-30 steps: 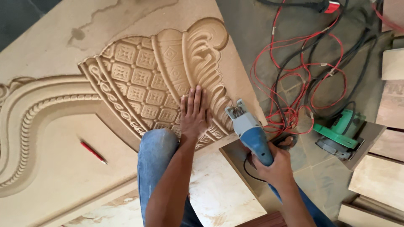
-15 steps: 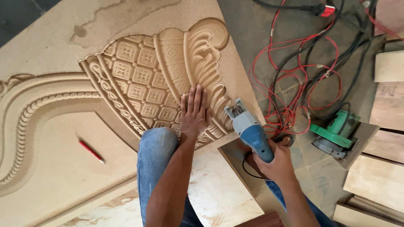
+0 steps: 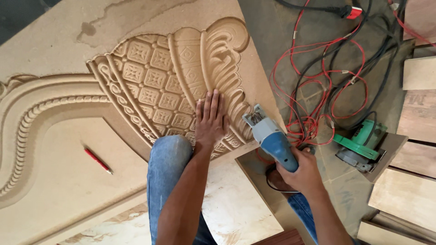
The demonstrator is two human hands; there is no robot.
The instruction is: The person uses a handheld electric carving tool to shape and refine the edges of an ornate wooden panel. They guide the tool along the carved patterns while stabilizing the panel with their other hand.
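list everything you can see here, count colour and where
carved panel: one, tan, fills left and centre
pencil: one, red, lying on the panel at lower left
grinder: one, blue and grey, at the panel's right edge
cables: a tangle, red and black, on the floor upper right
green tool: one, green and grey, on the floor at right
boards: several, pale wood, stacked along the right edge
plywood sheet: one, pale, bottom centre
knee: one, blue jeans, on the panel
left hand: flat on the carving
right hand: grip closed round the grinder
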